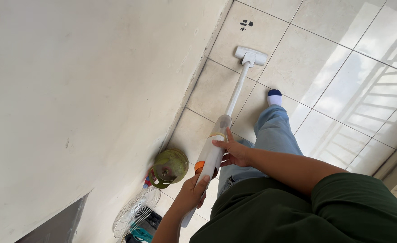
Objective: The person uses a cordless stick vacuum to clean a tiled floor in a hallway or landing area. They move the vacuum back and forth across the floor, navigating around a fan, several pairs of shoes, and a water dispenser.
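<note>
My right hand [233, 152] and left hand [190, 194], arms bent, both clasp the white plastic stick vacuum [216, 150], angled toward the tiled floor [324, 63].

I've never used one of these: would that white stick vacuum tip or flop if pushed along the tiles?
The stick vacuum probably stays stiff, since its tube looks straight. It seems top-heavy, so likely tips if released. Both the right hand and left hand grip it.

Open tiled floor [333, 76] right of vacuum [234, 96], wall [72, 90], gas cylinder [169, 166], fan [135, 211] crowding left
</note>
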